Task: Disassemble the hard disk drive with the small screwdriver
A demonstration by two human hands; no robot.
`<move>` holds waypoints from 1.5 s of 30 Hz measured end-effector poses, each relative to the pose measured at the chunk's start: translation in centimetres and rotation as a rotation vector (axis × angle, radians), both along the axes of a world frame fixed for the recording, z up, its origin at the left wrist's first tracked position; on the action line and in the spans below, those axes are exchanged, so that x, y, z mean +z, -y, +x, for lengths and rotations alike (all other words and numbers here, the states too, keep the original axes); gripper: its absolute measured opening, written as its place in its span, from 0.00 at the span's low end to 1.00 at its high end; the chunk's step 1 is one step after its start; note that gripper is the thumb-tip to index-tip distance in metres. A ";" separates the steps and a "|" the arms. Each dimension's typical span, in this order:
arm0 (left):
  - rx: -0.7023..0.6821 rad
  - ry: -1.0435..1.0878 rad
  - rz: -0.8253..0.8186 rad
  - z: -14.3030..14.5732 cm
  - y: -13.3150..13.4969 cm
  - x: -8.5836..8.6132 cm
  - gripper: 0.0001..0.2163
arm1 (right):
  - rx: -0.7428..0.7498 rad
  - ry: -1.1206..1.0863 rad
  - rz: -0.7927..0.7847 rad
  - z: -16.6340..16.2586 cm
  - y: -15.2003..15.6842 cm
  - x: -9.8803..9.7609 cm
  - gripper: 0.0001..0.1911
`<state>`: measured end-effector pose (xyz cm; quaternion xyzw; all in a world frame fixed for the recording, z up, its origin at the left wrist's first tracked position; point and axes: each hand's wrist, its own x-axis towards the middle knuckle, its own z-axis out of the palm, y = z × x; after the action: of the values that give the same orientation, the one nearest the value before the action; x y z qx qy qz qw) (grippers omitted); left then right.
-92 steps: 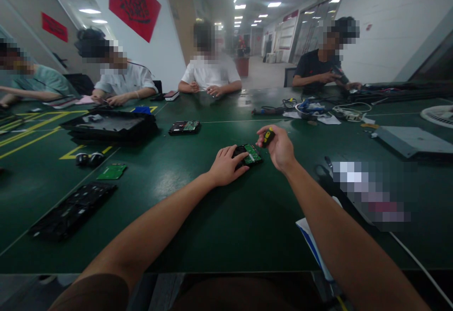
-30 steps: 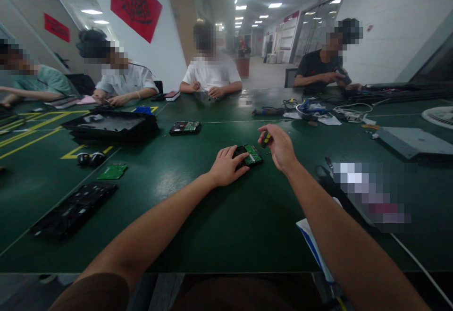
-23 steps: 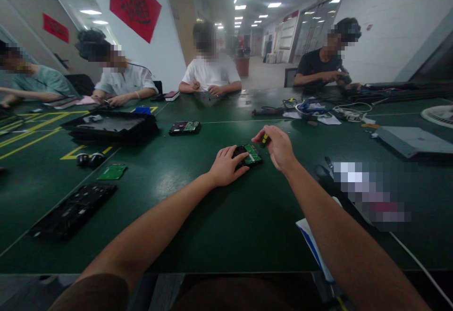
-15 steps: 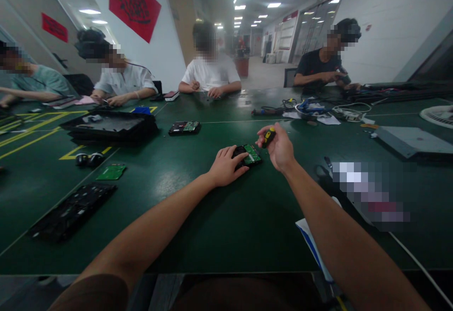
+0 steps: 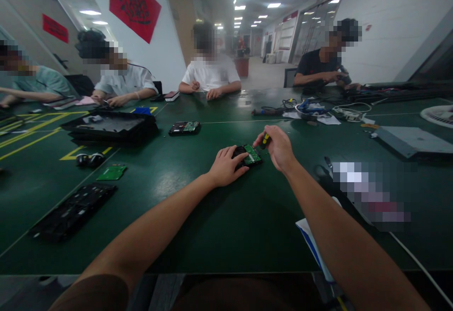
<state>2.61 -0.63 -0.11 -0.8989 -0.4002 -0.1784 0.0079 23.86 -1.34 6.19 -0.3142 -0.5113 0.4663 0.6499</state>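
My left hand (image 5: 228, 165) lies with spread, outstretched fingers over a hard drive (image 5: 252, 154), pressing on its black end. The drive's green circuit board faces up, and part of the drive is hidden under my fingers. A yellow and black screwdriver (image 5: 265, 140) is in my right hand (image 5: 280, 149), whose fingers are closed around the handle. Its tip points down toward the far right edge of the circuit board; whether it touches cannot be made out. Another hard drive (image 5: 184, 128) rests farther back. To the left lie a loose green circuit board (image 5: 112, 172) and a black plastic part (image 5: 73, 211).
Stacked black trays (image 5: 109, 126) stand at the left, with a small round dark object pair (image 5: 89, 159) before them. Cables (image 5: 311, 106) and a flat grey metal case (image 5: 414, 142) are at the right. Several people sit across the green table (image 5: 198, 235).
My right hand has tipped the screwdriver more upright and brought it slightly left and down, nearer the board. My left hand and the hard drive have stayed in place.
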 end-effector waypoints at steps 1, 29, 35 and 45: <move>-0.001 -0.002 -0.001 0.0 0.0 0.0 0.28 | 0.014 -0.015 -0.002 0.0 0.0 0.0 0.20; 0.001 0.002 0.013 0.1 0.0 -0.2 0.28 | 0.003 -0.002 -0.011 0.1 0.0 0.2 0.27; -0.001 0.010 0.017 0.2 0.0 -0.2 0.28 | -0.095 0.123 0.080 0.4 -0.3 -0.1 0.17; -0.003 0.010 0.022 0.1 -0.2 -0.4 0.28 | 0.025 -0.041 -0.017 -0.2 0.3 0.2 0.24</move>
<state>2.69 -0.47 -0.47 -0.8984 -0.3970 -0.1872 0.0153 23.69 -1.62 6.42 -0.3038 -0.4978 0.4851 0.6516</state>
